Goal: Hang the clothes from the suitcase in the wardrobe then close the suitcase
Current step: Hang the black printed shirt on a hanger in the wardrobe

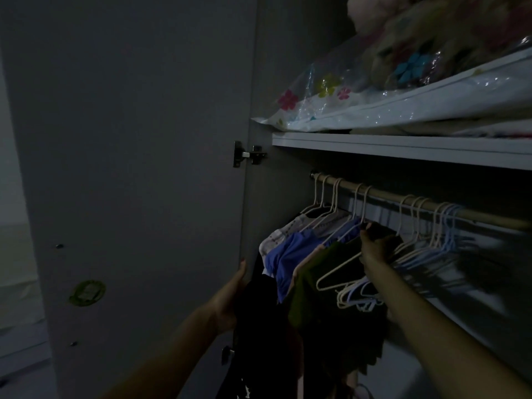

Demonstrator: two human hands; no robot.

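Dim wardrobe interior, door swung open at left. Black garment [259, 321] held up by the left hand [230, 300] just in front of the hanging row — fingers wrapped round its upper edge, thumb tip up. Soft, limp, light by the look of the drape; likely to slump or slide unless gathered near the shoulders or neckline, so best taken there rather than mid-cloth. Right hand [374, 249] reached in under the wooden rail [383, 194], fingers curled on what looks like an empty cream hanger [336, 272] among a bunch of spare ones — exact pinch hard to make out in the dark and blur. Stiff thin hanger, easy to snag on its neighbours; safest gripped at the neck below the hook. Blue top [290, 254] and green garment [311, 283] already hung beside. Suitcase not in view. Floral storage bag [359, 108] on the shelf [403, 148] above.
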